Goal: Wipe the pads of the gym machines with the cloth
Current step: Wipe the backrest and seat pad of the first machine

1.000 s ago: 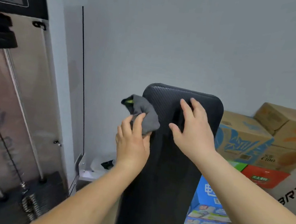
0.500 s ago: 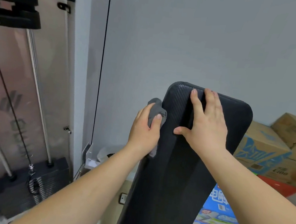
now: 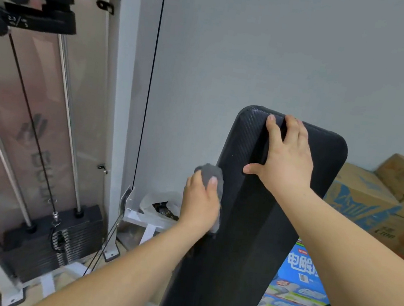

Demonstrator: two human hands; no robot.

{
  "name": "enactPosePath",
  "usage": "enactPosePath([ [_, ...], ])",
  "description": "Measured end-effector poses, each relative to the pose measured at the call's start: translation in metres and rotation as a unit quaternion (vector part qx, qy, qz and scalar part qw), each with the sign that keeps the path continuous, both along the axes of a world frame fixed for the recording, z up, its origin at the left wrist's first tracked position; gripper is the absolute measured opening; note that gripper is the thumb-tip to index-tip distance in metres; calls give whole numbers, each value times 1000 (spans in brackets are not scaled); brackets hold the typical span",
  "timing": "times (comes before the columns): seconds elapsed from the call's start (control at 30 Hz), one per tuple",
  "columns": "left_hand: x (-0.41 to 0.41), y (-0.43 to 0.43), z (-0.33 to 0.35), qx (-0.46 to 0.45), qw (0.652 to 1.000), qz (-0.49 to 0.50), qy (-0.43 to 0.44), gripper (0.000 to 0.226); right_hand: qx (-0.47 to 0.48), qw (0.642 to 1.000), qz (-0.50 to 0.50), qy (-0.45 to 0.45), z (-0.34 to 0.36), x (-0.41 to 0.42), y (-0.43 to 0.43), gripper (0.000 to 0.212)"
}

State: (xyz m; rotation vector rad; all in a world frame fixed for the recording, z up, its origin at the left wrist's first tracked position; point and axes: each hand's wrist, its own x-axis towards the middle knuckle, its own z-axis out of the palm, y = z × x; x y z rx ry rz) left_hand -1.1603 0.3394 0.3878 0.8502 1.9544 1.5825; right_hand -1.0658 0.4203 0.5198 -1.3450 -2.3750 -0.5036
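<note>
A long black back pad (image 3: 241,235) of a gym bench stands steeply tilted in front of me, its rounded top end near the wall. My left hand (image 3: 200,204) grips a bunched grey cloth (image 3: 212,174) and presses it against the pad's left side edge, about a third of the way down. My right hand (image 3: 285,158) lies flat on the pad's upper face, fingers spread, fingertips reaching the top edge.
A cable machine with a weight stack (image 3: 57,231), guide rods and cable stands at the left. A white plastic bag (image 3: 160,204) lies on the machine's frame by the wall. Cardboard boxes (image 3: 369,200) and blue cartons (image 3: 300,276) are piled at the right.
My left hand has slid the cloth down the pad's left edge. The right hand has shifted up to the pad's top edge. The view has swung left.
</note>
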Motion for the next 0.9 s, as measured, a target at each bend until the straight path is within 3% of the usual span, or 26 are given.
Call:
enactPosePath([
  [0.1, -30, 45, 95, 115, 984, -27, 132, 53, -3, 1000, 1, -7, 4, -1, -2, 127],
  [0.17, -42, 69, 127, 117, 961, -52, 244, 54, 1, 1000, 2, -5, 8, 0, 0, 126],
  [0.23, -39, 81, 122, 109, 949, -34, 293, 55, 4, 1000, 6, -4, 9, 1, 2, 125],
  [0.37, -18, 64, 56, 144, 971, 35, 188, 60, 3, 1000, 10, 0, 9, 3, 8, 128],
  [0.57, 6, -8, -49, -27, 995, -17, 95, 61, 11, 1000, 4, -14, 7, 3, 12, 128],
  [0.63, 1, -4, -32, -34, 996, -14, 76, 57, 9, 1000, 3, -21, 7, 4, 13, 128],
  [0.73, -17, 27, 44, 81, 990, 18, 111, 55, 12, 1000, 11, -19, 8, 6, 15, 128],
  [0.8, -30, 56, 101, 136, 979, 3, 153, 55, 14, 1000, 17, -23, 8, 6, 17, 128],
  [0.9, -34, 85, 128, 122, 962, 9, 244, 56, 19, 999, 23, -24, 5, 7, 20, 128],
])
